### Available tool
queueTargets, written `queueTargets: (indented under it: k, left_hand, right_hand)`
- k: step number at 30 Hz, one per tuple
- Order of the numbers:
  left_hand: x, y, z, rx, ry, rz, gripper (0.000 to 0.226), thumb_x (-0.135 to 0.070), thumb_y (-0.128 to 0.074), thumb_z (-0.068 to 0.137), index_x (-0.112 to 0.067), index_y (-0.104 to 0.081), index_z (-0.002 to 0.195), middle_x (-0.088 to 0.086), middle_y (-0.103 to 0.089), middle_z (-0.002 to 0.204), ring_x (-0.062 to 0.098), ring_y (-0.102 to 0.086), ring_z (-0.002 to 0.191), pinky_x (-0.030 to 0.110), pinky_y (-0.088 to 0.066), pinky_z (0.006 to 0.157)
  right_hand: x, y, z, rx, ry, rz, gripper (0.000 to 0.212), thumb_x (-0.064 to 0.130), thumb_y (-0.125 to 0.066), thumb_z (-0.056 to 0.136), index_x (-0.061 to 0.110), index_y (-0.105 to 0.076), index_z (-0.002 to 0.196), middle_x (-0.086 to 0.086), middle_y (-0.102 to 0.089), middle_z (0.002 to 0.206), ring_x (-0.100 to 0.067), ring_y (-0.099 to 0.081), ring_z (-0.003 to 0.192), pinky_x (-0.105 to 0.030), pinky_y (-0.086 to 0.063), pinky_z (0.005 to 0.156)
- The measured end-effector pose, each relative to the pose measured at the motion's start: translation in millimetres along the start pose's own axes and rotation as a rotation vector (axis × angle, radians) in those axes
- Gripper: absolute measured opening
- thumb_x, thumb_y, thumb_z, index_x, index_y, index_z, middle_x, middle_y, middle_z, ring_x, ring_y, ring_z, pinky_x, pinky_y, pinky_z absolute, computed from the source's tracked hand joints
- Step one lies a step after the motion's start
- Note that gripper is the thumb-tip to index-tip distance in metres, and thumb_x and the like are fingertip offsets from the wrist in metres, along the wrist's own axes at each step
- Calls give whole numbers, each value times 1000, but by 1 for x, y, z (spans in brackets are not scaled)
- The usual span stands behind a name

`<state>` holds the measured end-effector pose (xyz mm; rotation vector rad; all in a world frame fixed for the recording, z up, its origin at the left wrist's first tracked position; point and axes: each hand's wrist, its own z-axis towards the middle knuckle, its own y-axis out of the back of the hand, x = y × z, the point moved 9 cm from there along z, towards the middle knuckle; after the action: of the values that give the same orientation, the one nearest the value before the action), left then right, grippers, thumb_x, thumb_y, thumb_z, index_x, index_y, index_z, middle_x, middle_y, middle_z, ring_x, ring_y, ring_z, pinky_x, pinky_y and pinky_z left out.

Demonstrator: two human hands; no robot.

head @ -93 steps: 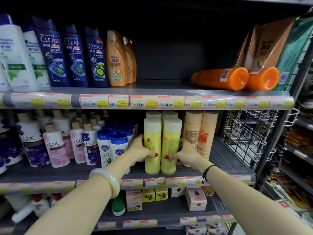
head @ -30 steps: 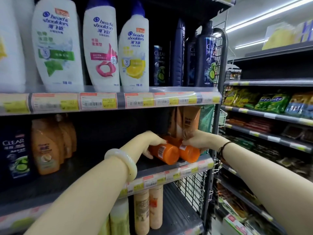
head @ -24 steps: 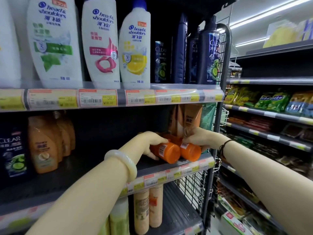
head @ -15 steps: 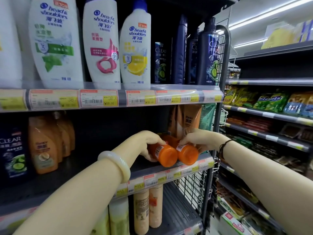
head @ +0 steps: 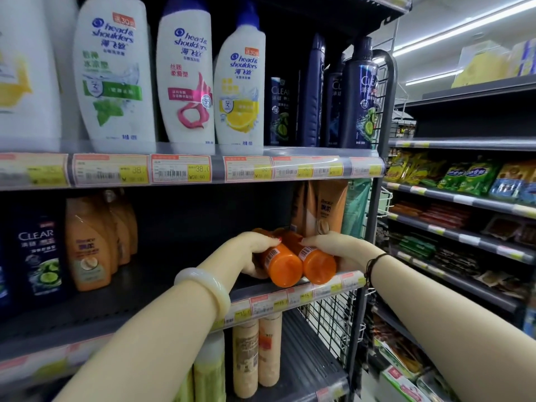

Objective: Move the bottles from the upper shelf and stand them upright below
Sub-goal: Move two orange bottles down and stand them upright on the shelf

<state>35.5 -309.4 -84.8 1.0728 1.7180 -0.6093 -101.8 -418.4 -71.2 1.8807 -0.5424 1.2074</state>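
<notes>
Two orange bottles lie side by side with their round ends toward me, at the right end of the middle shelf (head: 162, 288). My left hand (head: 255, 248) grips the left orange bottle (head: 282, 266) and my right hand (head: 342, 250) grips the right orange bottle (head: 317, 264). Both bottles jut out past the shelf's front edge, slightly raised. On the shelf below, tan bottles (head: 258, 355) and a pale yellow bottle (head: 210, 369) stand upright.
White shampoo bottles (head: 116, 79) and dark blue bottles (head: 358, 97) stand on the shelf above. Orange shampoo bottles (head: 87, 245) stand at the left, brown tubes (head: 324, 210) behind my hands. A wire side rack (head: 333, 317) closes the right end. Another aisle's shelves (head: 464, 198) lie right.
Earlier my hands were at the yellow bottles on the lower shelf. They rose to the two lying orange bottles, closed on them, and have drawn them forward over the shelf edge.
</notes>
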Motion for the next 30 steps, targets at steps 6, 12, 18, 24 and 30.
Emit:
queueTargets:
  k: [6,12,18,24,30]
  left_hand:
    - [8,0,-2,-36,-13,-110,78,-23,-72,80,-9,-27,142,23,-49,131,40,-57,112,51,-51,89]
    - [2,2,-13,-60,-136,-126,80,-17,-73,80,-11,-25,143,23,-48,135,39,-56,114,48,-51,75]
    - [1,4,-26,-22,-215,-118,72,-11,-73,79,-7,-34,140,20,-50,136,38,-54,119,49,-49,82]
    - [4,4,-44,71,-279,-98,62,-1,-68,79,-7,-42,135,19,-53,132,36,-52,120,52,-46,94]
    - [5,12,-62,115,-331,-79,60,-1,-67,79,-11,-44,133,16,-56,128,34,-55,115,54,-47,96]
  right_hand:
    - [-8,0,0,-44,50,152,63,32,-70,79,10,-44,132,-20,-65,117,-38,-64,105,-54,-51,95]
    - [-16,-2,-9,-11,74,335,58,24,-67,84,14,-41,135,-19,-64,119,-37,-66,103,-52,-53,91]
    - [-22,-10,-25,115,86,430,56,15,-66,86,27,-37,132,-16,-61,120,-37,-63,107,-56,-52,89]
    - [-29,-19,-42,233,97,461,46,8,-61,86,16,-42,127,-18,-58,124,-38,-56,118,-60,-43,101]
    - [-22,-28,-67,303,138,446,37,-4,-58,84,4,-48,118,-22,-57,122,-37,-58,112,-52,-47,95]
